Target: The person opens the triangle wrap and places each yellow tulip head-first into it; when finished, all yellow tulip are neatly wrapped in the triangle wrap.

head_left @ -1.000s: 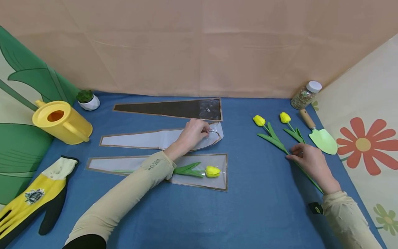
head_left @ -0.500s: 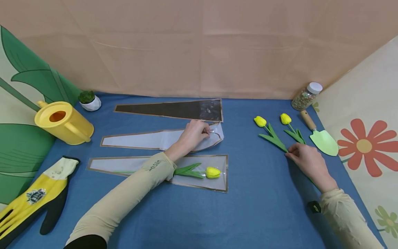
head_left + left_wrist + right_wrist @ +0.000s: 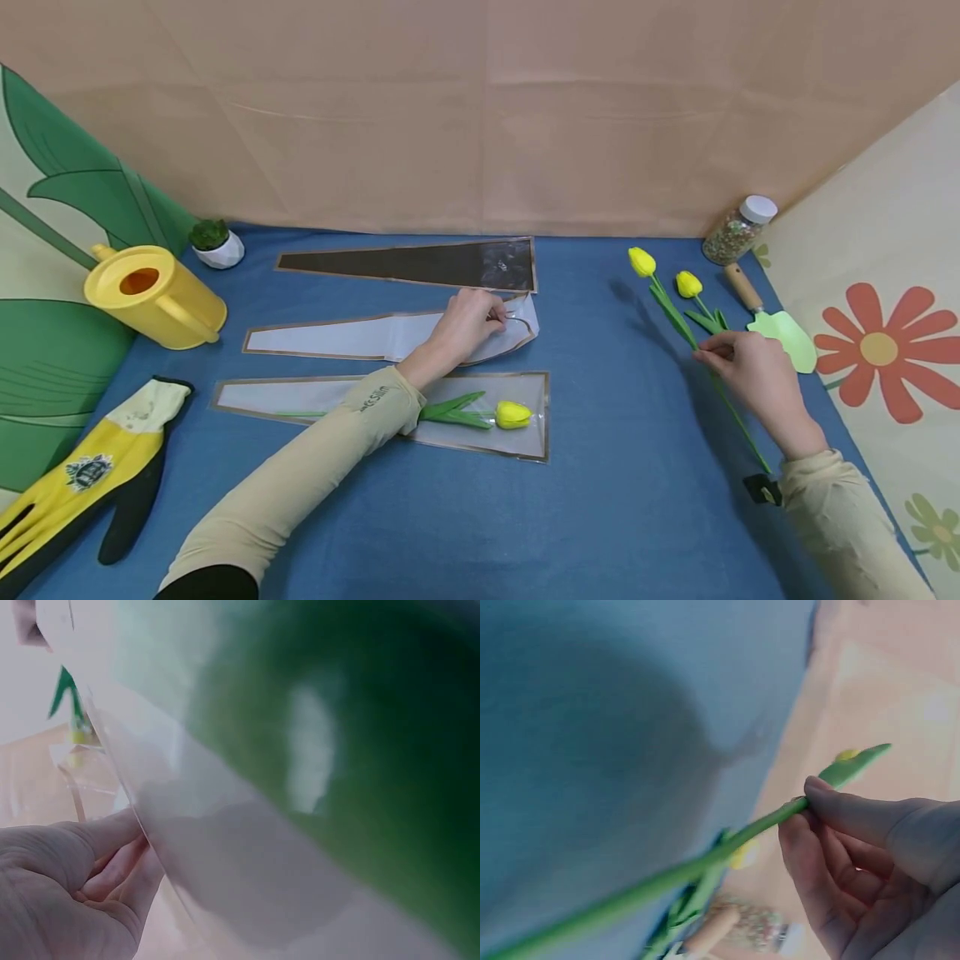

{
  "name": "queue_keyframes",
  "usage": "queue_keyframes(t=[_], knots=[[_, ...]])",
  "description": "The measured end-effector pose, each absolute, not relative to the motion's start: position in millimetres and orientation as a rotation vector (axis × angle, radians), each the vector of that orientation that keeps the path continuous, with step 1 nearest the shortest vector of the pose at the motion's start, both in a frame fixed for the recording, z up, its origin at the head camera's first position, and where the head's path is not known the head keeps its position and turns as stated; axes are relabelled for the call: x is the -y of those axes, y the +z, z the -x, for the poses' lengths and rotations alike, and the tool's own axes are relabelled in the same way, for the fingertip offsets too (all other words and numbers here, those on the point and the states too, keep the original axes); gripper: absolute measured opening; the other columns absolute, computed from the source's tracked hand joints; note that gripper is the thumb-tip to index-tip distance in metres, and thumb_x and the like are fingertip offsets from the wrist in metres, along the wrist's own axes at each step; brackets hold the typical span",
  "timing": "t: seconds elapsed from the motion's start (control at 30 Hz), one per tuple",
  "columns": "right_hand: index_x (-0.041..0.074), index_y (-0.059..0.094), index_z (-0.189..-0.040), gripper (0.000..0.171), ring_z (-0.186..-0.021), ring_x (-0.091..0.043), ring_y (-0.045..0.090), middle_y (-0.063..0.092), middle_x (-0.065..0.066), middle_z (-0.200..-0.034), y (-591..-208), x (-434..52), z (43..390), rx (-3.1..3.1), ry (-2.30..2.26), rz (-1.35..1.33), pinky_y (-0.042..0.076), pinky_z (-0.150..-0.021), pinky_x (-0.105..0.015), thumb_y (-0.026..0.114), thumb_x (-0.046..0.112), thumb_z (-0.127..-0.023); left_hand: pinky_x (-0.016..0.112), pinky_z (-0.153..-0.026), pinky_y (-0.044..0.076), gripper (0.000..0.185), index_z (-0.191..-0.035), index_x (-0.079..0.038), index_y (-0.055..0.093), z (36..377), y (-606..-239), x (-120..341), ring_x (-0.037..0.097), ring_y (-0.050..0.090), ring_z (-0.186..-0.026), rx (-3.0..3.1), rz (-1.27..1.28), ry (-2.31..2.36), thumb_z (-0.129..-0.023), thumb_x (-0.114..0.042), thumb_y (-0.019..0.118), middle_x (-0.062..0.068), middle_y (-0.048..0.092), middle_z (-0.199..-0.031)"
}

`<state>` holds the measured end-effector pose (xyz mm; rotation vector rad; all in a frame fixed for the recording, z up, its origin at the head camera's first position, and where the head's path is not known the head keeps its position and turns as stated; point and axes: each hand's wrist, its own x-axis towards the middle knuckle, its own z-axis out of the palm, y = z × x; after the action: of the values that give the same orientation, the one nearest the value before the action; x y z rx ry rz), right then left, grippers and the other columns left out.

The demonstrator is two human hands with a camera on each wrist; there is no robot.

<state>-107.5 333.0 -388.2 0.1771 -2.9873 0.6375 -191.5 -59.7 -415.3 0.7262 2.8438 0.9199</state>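
Observation:
My right hand pinches the green stem of a yellow tulip between thumb and fingertips; in the right wrist view its stem crosses the picture. The flower is lifted, and its shadow falls on the blue cloth. My left hand pinches the wide right end of a tapered white flower sleeve with a brown border, whose mouth is raised. Nearer me, partly behind my left forearm, another white sleeve holds a yellow tulip. Behind lies a dark sleeve. A second loose tulip lies at the right.
A garden trowel and a lidded jar stand near the right wall. On the left are a yellow watering can, a small potted plant and a yellow-black work glove. Blue cloth covers the table.
My right hand has lifted the tulip off the cloth; its blossom has moved up and a little to the right. The left hand keeps its pinch on the sleeve's end.

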Motion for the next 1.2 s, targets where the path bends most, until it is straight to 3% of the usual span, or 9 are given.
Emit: queue_keyframes(t=[0.2, 0.43, 0.6, 0.67, 0.9, 1.2], knots=[[-0.007, 0.079, -0.096, 0.017, -0.058, -0.014, 0.066, 0.074, -0.011, -0.072, -364, -324, 107, 2.893, 0.734, -0.132, 0.046, -0.048, -0.023, 0.084, 0.009, -0.094, 0.037, -0.083, 0.060, 0.004, -0.099, -0.005, 0.084, 192, -415, 60, 0.020, 0.075, -0.091, -2.847, -0.727, 0.917, -0.096, -0.004, 0.081, 0.008, 0.080, -0.098], [-0.007, 0.078, -0.103, 0.022, -0.060, 0.008, 0.065, 0.078, -0.017, -0.084, -344, -314, 109, 2.785, 0.969, -0.035, 0.051, -0.055, -0.014, 0.081, 0.014, -0.098, 0.037, -0.084, 0.060, 0.004, -0.097, -0.005, 0.083, 191, -415, 60, 0.021, 0.074, -0.091, -2.856, -0.721, 0.928, -0.095, -0.002, 0.081, 0.008, 0.079, -0.097], [-0.007, 0.077, -0.109, 0.025, -0.068, -0.001, 0.073, 0.078, 0.005, -0.084, -336, -308, 111, 2.647, 1.350, 0.046, 0.059, -0.064, -0.019, 0.079, 0.017, -0.100, 0.038, -0.085, 0.059, 0.004, -0.095, -0.006, 0.083, 191, -415, 59, 0.021, 0.074, -0.091, -2.861, -0.710, 0.928, -0.095, -0.002, 0.081, 0.007, 0.080, -0.097], [-0.005, 0.078, -0.109, 0.021, -0.070, -0.006, 0.076, 0.078, 0.008, -0.084, -336, -305, 112, 2.517, 1.571, 0.066, 0.061, -0.066, -0.022, 0.079, 0.015, -0.099, 0.038, -0.085, 0.059, 0.004, -0.095, -0.006, 0.083, 191, -415, 59, 0.020, 0.074, -0.091, -2.863, -0.708, 0.930, -0.095, -0.002, 0.081, 0.007, 0.080, -0.097], [-0.007, 0.076, -0.103, 0.005, -0.076, -0.017, 0.079, 0.080, -0.010, -0.091, -350, -288, 118, 1.909, 2.230, -0.045, 0.063, -0.070, -0.031, 0.073, -0.005, -0.098, 0.037, -0.083, 0.060, 0.004, -0.094, -0.006, 0.083, 191, -415, 59, 0.020, 0.075, -0.090, -2.874, -0.702, 0.923, -0.094, -0.002, 0.082, 0.007, 0.080, -0.097], [-0.005, 0.069, -0.111, 0.010, -0.080, -0.016, 0.079, 0.077, -0.011, -0.093, -369, -263, 122, 1.785, 2.265, 0.017, 0.062, -0.079, -0.030, 0.070, -0.001, -0.102, 0.038, -0.087, 0.059, 0.004, -0.095, -0.006, 0.084, 191, -416, 57, 0.019, 0.074, -0.092, -2.875, -0.703, 0.925, -0.095, -0.003, 0.082, 0.006, 0.080, -0.099]])
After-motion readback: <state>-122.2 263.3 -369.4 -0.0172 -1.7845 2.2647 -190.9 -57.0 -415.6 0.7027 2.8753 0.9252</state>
